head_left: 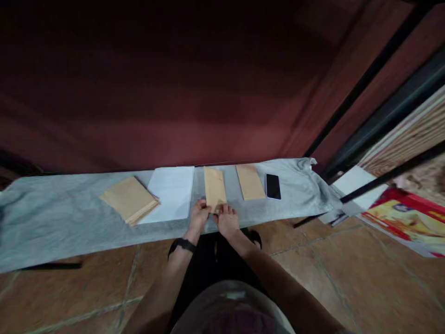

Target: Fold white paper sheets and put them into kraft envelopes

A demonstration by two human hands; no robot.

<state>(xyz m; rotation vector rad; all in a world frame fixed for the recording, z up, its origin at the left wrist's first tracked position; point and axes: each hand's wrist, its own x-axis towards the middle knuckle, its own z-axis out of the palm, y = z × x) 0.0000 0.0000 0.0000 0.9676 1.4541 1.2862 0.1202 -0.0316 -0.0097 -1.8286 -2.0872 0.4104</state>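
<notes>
A brown paper envelope (214, 184) lies lengthwise in front of me on the cloth-covered bench. At its near left corner, my left hand (200, 215) has its fingers closed on the paper edge. My right hand (228, 220) grips the near right part of the same envelope, fingers bent over it. The near end looks partly folded under my fingertips, though the hands hide some of it. To the right lies a second brown envelope (250, 182). On the left, a stack of brown envelopes (130, 198) overlaps a stack of white paper (174, 192).
A phone (273, 186) rests right of the second envelope. The grey cloth (62, 213) covers the narrow bench against a dark red wall (208, 102). A red and yellow box (406, 222) and black metal bars (365, 83) stand at the right. The floor is tiled.
</notes>
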